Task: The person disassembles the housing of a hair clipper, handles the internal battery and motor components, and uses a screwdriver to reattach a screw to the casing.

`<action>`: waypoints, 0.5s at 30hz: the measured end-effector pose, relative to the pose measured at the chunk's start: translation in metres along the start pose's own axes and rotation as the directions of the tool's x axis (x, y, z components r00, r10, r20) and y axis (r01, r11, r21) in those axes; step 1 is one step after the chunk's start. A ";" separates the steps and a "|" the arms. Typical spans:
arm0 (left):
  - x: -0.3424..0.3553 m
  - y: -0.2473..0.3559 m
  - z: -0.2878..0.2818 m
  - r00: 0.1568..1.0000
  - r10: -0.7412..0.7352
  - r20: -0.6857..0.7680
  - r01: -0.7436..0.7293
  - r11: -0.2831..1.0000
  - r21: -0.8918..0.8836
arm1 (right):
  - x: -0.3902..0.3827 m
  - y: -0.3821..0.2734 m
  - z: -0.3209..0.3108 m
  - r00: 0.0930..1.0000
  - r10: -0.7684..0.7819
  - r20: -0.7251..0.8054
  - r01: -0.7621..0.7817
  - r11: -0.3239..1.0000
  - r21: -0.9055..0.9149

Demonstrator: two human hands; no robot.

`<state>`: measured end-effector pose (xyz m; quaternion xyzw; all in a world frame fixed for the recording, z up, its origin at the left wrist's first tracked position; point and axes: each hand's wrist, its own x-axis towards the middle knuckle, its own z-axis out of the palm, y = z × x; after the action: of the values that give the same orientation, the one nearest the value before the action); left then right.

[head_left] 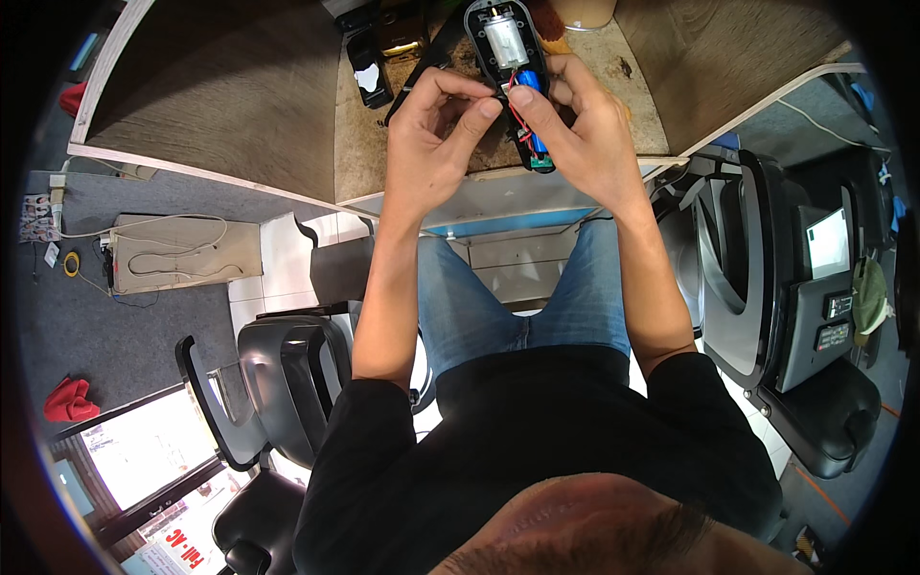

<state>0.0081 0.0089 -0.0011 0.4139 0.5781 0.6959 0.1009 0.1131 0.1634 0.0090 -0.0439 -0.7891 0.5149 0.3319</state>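
An opened black handheld device housing (486,63), its kind not certain, stands over the worktop. Inside it show a silver motor (506,43), a blue battery cell (529,82), thin red wires (517,115) and a green circuit board (542,163) at the near end. My right hand (596,134) grips the housing from the right, thumb lying across the battery. At the left edge of the housing my left hand (426,144) is closed, thumb and forefinger pinched together; what is between the fingertips is too small to make out.
The worktop (359,158) is stained and has wooden side panels (240,86). A black case with a white piece (368,81) lies left of the device. A round container (585,11) stands at the back. Black chairs (287,374) are on the left and right (757,259).
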 end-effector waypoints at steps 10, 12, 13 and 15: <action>0.000 -0.001 0.000 1.000 0.010 -0.001 -0.010 1.000 -0.004 | 0.000 -0.002 0.000 1.000 0.003 0.001 -0.003 1.000 -0.014; 0.000 0.000 0.000 1.000 0.008 -0.002 -0.008 1.000 -0.002 | 0.000 -0.001 0.000 1.000 -0.004 0.000 0.004 1.000 -0.012; 0.000 0.000 0.000 1.000 0.006 -0.003 -0.006 1.000 0.000 | 0.000 -0.001 0.000 1.000 -0.006 0.000 0.006 1.000 -0.009; 0.000 -0.001 0.000 1.000 0.006 -0.011 -0.006 1.000 0.001 | 0.000 -0.001 0.000 1.000 -0.009 0.000 0.009 1.000 -0.006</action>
<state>0.0080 0.0090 -0.0017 0.4119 0.5777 0.6983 0.0952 0.1135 0.1628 0.0096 -0.0413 -0.7909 0.5111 0.3340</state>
